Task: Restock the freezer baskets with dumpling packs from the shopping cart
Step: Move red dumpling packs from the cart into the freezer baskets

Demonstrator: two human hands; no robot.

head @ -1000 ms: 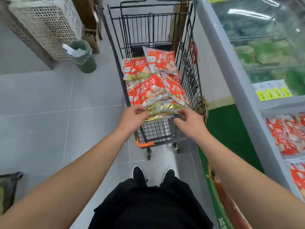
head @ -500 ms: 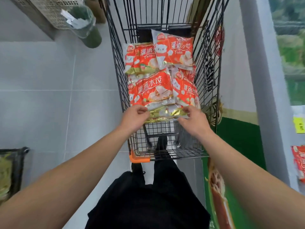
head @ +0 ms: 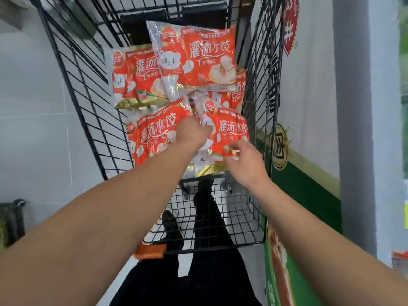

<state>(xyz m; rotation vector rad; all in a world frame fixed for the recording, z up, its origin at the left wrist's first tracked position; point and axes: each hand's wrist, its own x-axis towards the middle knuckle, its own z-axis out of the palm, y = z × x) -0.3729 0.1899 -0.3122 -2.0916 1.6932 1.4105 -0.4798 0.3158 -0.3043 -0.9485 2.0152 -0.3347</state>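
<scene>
Both hands reach into the shopping cart (head: 72, 85). The left hand (head: 192, 133) rests fingers-down where two front dumpling packs meet; whether it grips, I cannot tell. The right hand (head: 245, 164), fingers loosely spread, touches the near edge of the right-hand pack (head: 229, 131). These look like soft, slippery film bags with loose lumps inside, so a sealed edge seems the safest hold. The pack's long axis runs across the cart, gold seam toward the person.
</scene>
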